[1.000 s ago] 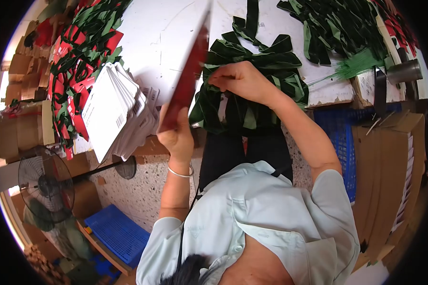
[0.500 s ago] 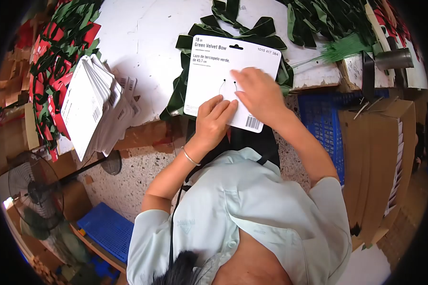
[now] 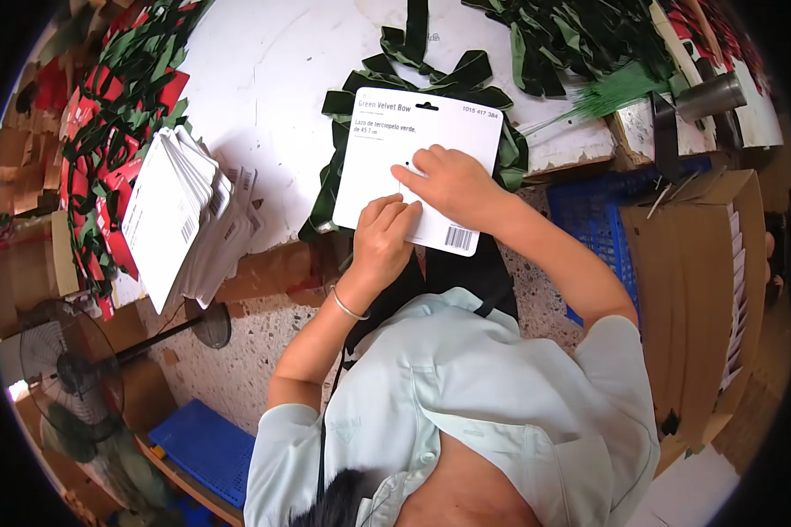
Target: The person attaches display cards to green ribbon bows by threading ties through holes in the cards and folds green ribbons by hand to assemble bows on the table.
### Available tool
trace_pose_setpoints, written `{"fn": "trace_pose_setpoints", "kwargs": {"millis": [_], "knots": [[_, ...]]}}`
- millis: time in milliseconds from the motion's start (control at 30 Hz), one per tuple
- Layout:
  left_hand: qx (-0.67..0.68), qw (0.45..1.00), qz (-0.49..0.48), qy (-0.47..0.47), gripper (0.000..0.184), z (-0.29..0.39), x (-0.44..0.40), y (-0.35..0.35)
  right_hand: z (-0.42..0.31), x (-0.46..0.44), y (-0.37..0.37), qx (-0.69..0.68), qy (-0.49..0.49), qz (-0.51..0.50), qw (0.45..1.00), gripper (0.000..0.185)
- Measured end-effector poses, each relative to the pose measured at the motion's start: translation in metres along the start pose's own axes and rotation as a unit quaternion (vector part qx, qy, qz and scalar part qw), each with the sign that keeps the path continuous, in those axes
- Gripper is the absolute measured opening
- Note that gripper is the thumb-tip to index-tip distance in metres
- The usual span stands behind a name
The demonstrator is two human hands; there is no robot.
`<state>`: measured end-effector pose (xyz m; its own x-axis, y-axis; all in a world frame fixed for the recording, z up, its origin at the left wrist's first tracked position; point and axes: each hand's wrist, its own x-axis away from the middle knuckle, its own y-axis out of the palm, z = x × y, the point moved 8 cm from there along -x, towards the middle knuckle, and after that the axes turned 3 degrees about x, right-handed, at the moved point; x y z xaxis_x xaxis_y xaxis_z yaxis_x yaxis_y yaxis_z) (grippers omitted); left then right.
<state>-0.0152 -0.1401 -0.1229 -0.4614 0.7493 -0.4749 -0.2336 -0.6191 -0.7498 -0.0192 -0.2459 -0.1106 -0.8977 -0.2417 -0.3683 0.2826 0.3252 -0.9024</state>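
A white printed card (image 3: 382, 140) labelled "Green Velvet Bow" lies over a dark green velvet bow (image 3: 325, 189), whose loops stick out around it. My left hand (image 3: 384, 235) is closed at the card's lower edge, fingertips on its face; its thumb is hidden. My right hand (image 3: 453, 180) lies across the middle of the card, fingers bent and drawn together by a small dark hole. A thin dark wire seems to run from this hole toward the left fingertips. Whatever the right fingers hold is too small to make out.
White cards (image 3: 180, 220) stand stacked at the left, beside red-carded green bows (image 3: 88, 176). More green ribbon (image 3: 571, 44) and green wire ties (image 3: 620, 92) lie at the upper right. A cardboard box (image 3: 690, 290) and blue crate (image 3: 589, 220) stand right; a fan (image 3: 70, 373) is lower left.
My right hand has moved left and down across the card, now covering one of its two holes. My left hand stays at the lower edge. The whole view has shifted slightly.
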Motion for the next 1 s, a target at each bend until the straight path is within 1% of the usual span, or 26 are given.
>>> {"fn": "trace_pose_setpoints", "kwargs": {"millis": [67,133,167,233,267,300,367,400,433,500,533,567,600,633,667,700,733,800,833,900,933,1000], "knots": [[-0.008,1.0,0.006,0.007,0.045,0.001,0.001,0.001,0.002,-0.01,0.011,0.01,-0.007,0.028,1.0,0.035],[-0.016,1.0,0.011,0.011,0.046,0.002,0.001,-0.001,0.007,-0.021,0.02,-0.03,0.016,0.016,0.999,0.019],[-0.023,1.0,0.012,0.002,0.046,0.001,0.001,-0.003,0.008,-0.027,0.023,-0.031,0.016,0.018,0.999,0.019],[-0.029,1.0,0.011,-0.005,0.045,0.0,-0.002,-0.005,0.023,-0.04,0.008,-0.183,0.1,0.112,0.972,0.009],[-0.03,0.999,0.026,-0.02,0.045,-0.002,-0.003,-0.008,0.024,-0.044,0.0,-0.215,0.111,0.133,0.961,0.013],[-0.031,0.998,0.042,-0.034,0.045,-0.005,-0.005,-0.012,0.025,-0.044,0.004,-0.213,0.111,0.136,0.961,0.013],[-0.022,0.998,-0.028,-0.046,0.057,-0.016,-0.001,0.004,0.033,-0.043,0.019,-0.237,0.117,0.159,0.951,0.012],[-0.019,0.996,-0.071,-0.048,0.062,-0.016,-0.002,0.009,0.04,-0.044,0.026,-0.238,0.145,0.131,0.951,0.013],[0.006,0.994,-0.105,-0.039,0.072,-0.011,0.0,0.011,0.046,-0.044,0.027,-0.237,0.143,0.132,0.952,0.013],[0.065,0.992,-0.078,-0.073,0.073,-0.02,0.001,0.001,0.043,-0.036,0.021,-0.283,0.098,0.176,0.938,0.014],[0.077,0.99,-0.055,-0.108,0.074,-0.034,0.006,-0.001,0.047,-0.032,0.015,-0.318,0.142,0.164,0.923,0.014],[0.108,0.978,-0.037,-0.173,0.068,-0.055,0.009,0.001,0.047,-0.029,0.008,-0.287,0.138,0.155,0.935,0.014],[0.144,0.972,0.037,-0.184,0.053,-0.06,-0.001,-0.007,0.047,-0.025,0.004,-0.258,0.133,0.144,0.946,0.013],[0.144,0.966,0.05,-0.208,0.042,-0.062,-0.013,-0.01,0.047,-0.021,0.004,-0.226,0.128,0.127,0.957,0.012],[0.145,0.96,0.062,-0.23,0.032,-0.064,-0.022,-0.011,0.046,-0.02,0.007,-0.228,0.129,0.121,0.958,0.012],[0.148,0.959,0.061,-0.234,0.032,-0.067,-0.028,-0.005,0.045,-0.019,0.01,-0.208,0.133,0.105,0.963,0.011],[0.156,0.958,0.074,-0.229,0.023,-0.069,-0.034,-0.001,0.045,-0.018,0.012,-0.186,0.137,0.091,0.969,0.011],[0.167,0.955,0.096,-0.226,0.009,-0.066,-0.046,0.0,0.042,-0.019,0.013,-0.179,0.127,0.096,0.971,0.01],[0.148,0.957,0.096,-0.231,0.007,-0.07,-0.044,0.002,0.04,-0.021,0.013,-0.173,0.118,0.106,0.972,0.009],[0.127,0.96,0.096,-0.229,0.005,-0.073,-0.044,0.004,0.034,-0.021,0.018,-0.144,0.065,0.113,0.981,0.007],[0.126,0.961,0.103,-0.226,0.005,-0.072,-0.045,0.005,0.034,-0.021,0.02,-0.13,0.072,0.104,0.983,0.006],[0.134,0.958,0.111,-0.227,0.004,-0.072,-0.043,0.006,0.035,-0.022,0.018,-0.181,0.087,0.151,0.968,0.009]]}}
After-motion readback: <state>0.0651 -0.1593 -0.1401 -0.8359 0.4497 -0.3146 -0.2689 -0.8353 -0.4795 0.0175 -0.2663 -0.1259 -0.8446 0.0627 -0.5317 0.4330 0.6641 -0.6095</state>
